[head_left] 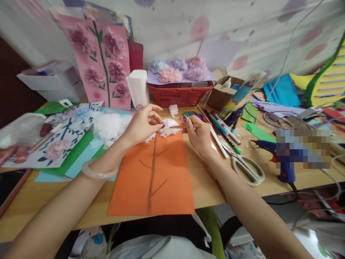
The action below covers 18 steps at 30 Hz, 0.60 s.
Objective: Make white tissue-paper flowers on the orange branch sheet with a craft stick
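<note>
An orange card [164, 172] with a drawn brown stem and branches lies on the table in front of me. At its top edge sits a white tissue-paper flower [168, 126]. My left hand [144, 124] pinches the flower's left side with fingers closed. My right hand [198, 135] holds a thin pencil-like stick [179, 126] whose tip touches the flower. A pale bangle [95, 171] is on my left wrist.
White-handled scissors [246, 165] and several markers [223, 131] lie right of the card. A blue glue gun [280, 160] stands further right. Behind are a red basket [179, 94] with tissue flowers, a pink flower card [104, 61], a white paper roll [138, 88] and loose white tissue [107, 124].
</note>
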Motion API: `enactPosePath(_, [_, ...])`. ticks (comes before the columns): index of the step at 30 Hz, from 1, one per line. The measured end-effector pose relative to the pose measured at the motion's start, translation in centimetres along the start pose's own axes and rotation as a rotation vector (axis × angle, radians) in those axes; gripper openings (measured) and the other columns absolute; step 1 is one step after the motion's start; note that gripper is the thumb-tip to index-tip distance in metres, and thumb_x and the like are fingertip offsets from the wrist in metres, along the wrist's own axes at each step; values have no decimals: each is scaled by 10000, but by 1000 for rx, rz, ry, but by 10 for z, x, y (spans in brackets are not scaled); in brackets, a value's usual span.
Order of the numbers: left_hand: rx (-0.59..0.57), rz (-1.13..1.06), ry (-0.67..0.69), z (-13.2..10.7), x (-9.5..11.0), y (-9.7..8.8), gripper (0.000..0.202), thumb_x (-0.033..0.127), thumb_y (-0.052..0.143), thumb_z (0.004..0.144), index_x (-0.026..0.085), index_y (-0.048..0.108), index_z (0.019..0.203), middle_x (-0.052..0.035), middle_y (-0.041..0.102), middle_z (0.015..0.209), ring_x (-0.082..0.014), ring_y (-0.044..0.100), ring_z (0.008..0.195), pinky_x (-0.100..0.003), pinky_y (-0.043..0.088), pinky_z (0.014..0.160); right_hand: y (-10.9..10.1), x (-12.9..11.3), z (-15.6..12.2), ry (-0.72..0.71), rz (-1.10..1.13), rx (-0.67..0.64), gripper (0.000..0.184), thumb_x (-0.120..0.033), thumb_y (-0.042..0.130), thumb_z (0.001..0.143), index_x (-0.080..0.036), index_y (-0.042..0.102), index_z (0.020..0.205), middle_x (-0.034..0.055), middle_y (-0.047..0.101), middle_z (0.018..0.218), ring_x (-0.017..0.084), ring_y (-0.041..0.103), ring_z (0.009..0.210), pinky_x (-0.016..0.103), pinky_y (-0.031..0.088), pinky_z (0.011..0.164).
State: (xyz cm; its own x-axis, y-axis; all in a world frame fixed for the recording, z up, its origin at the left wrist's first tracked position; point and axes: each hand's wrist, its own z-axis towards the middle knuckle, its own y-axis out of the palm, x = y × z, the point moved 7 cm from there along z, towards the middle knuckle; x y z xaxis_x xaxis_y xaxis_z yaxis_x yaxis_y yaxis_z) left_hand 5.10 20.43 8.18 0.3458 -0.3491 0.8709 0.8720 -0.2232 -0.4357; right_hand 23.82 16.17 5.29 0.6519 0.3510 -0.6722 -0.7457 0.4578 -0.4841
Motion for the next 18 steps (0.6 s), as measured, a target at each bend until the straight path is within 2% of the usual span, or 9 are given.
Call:
enactPosePath(4, [-59, 178, 35, 11, 2, 14, 463, 7, 636, 683, 169, 566, 1111, 13, 708, 809, -162, 706, 778, -258, 525, 699, 0, 4, 2, 18, 24, 0, 480, -612, 433, 952, -222, 553, 700, -2, 653, 618, 157, 623, 567, 244, 393, 533])
enactPosePath(9, [-107, 366, 70, 18, 3, 30, 443, 13, 575, 729, 186, 577, 1136, 0, 730, 829, -173, 700, 800, -254, 505, 683, -1, 6, 3, 22, 60, 21, 458, -578, 442, 962, -216, 561, 708, -14, 631, 589, 144, 600, 547, 245, 400, 538])
enactPosePath(14, [-75, 501, 80, 24, -3, 33, 431, 40, 585, 739, 203, 595, 1138, -23, 737, 919, -195, 694, 846, -270, 506, 722, -2, 3, 3, 1, 84, 56, 445, -539, 453, 973, -209, 573, 700, -21, 616, 573, 129, 587, 525, 237, 393, 520])
enactPosePath(18, [-75, 507, 89, 25, -3, 34, 401, 65, 597, 750, 193, 596, 1131, -26, 733, 914, -193, 695, 829, -266, 513, 726, -10, -3, -2, -11, 82, 160, 487, -511, 411, 999, -207, 568, 653, -23, 594, 542, 115, 582, 486, 229, 381, 482])
